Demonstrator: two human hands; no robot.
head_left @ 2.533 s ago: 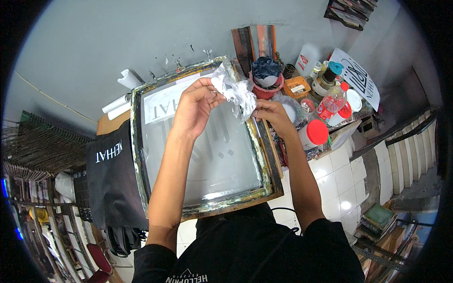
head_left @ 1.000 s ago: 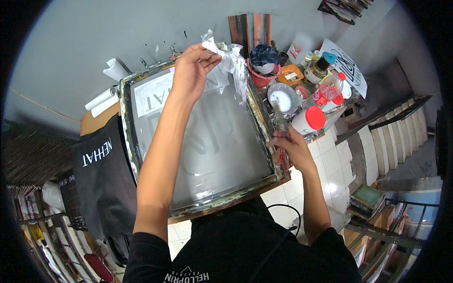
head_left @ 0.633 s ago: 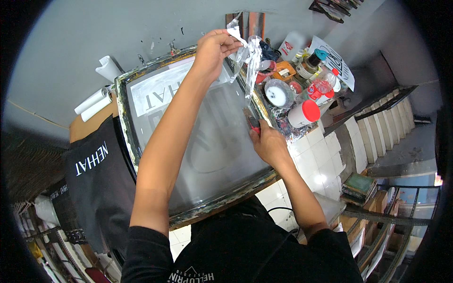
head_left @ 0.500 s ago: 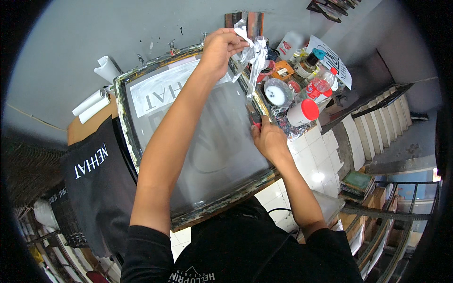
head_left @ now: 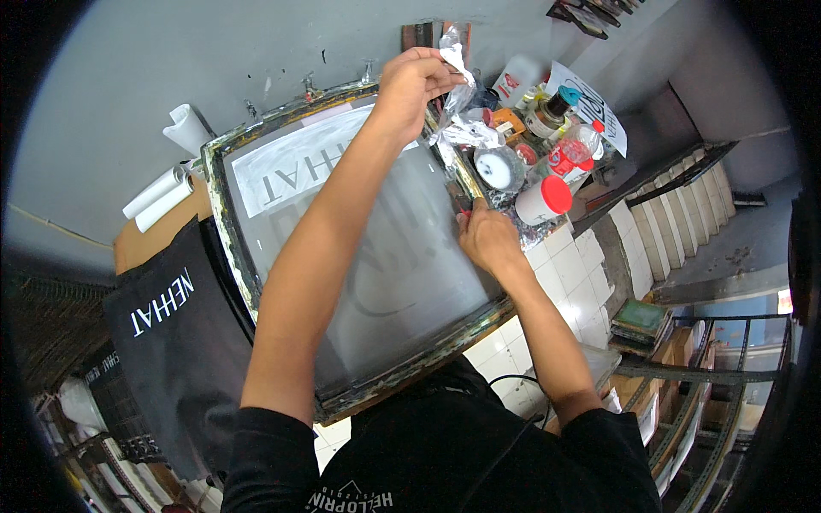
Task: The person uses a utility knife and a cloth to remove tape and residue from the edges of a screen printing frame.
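My left hand (head_left: 409, 90) is raised over the far right corner of a screen-printing frame (head_left: 419, 366), its fingers pinching a crumpled clear plastic strip (head_left: 472, 132) smeared with white. The strip hangs down past the frame's right rail toward a tub of white ink (head_left: 498, 169). At that same rail, my right hand (head_left: 493, 242) is closed round a red-handled scraper (head_left: 464, 214), mostly hidden by the fingers. Across the far part of the grey mesh (head_left: 385, 256) lies a white-coated patch (head_left: 265, 175) with letter shapes in it.
Crowded right of the frame are a white jar with a red lid (head_left: 544, 201), a clear plastic bottle (head_left: 571, 156), a teal-capped bottle (head_left: 547, 111) and an orange container (head_left: 507, 125). Left are white paper rolls (head_left: 158, 198) and a black printed cloth (head_left: 175, 342). Metal shelving (head_left: 710, 376) stands right.
My left hand has moved slightly right with the plastic strip, whose lower part now bunches near the ink tub. My right hand stays at the rail; the scraper's blade shows less.
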